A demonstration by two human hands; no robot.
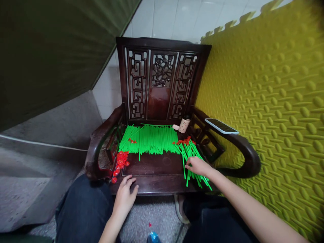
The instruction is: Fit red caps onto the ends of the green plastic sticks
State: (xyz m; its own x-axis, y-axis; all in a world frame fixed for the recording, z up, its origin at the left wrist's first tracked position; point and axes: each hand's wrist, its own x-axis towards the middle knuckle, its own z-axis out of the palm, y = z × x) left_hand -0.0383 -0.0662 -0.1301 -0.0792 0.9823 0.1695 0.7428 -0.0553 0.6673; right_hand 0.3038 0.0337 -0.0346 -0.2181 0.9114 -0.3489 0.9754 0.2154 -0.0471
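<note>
Over the front-left part of the dark wooden chair seat, my left hand [126, 193] hovers with its fingers apart and nothing in them. Close ahead of it lies a pile of red plastic discs [121, 161]. My right hand [198, 165] is over a loose bundle of green sticks with red tips [192, 150], thumb and fingers pressed together. Whether a stick is between them is hidden. Across the back of the seat, a wide layer of plain green sticks [152, 139] lies side by side, with a few small red pieces [132, 141] on top.
A pale bottle with a black top [184, 124] and a small pink object [175, 127] stand at the seat's back right. On the right armrest rests a phone [221, 126]. A yellow foam mat [268, 91] rises at the right; dark green fabric [55, 50] hangs at the left.
</note>
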